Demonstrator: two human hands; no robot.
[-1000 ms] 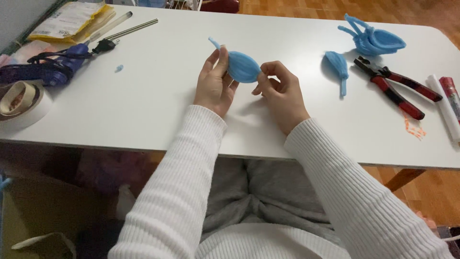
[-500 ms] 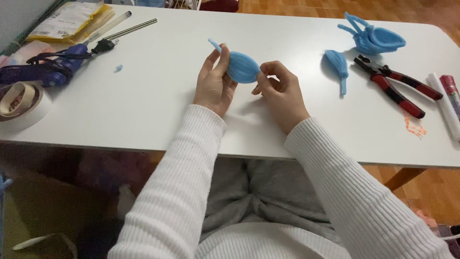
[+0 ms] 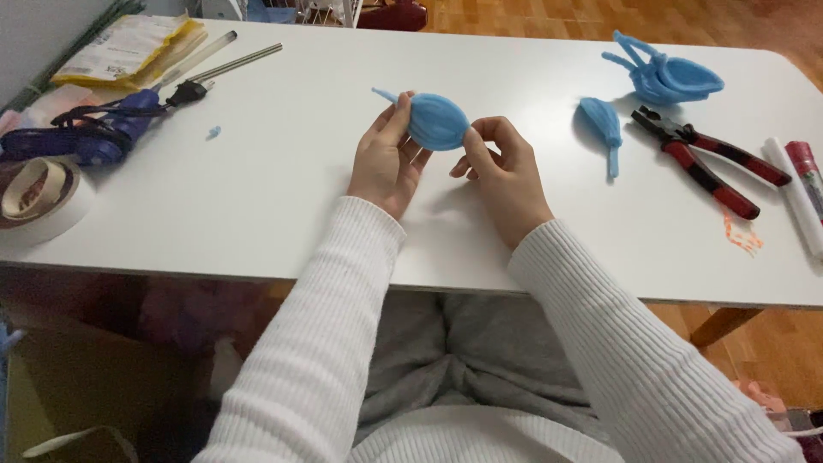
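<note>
Both hands hold one blue leaf shape (image 3: 437,122) up over the middle of the white surface (image 3: 257,206). The left hand (image 3: 386,163) pinches its left side, and the right hand (image 3: 506,171) pinches its right tip. To do this well, I think the fingers should squeeze softly and keep the thin stem (image 3: 384,94) from bending.

One head-worn camera looks steeply down, close over the white table (image 3: 257,197).
</note>
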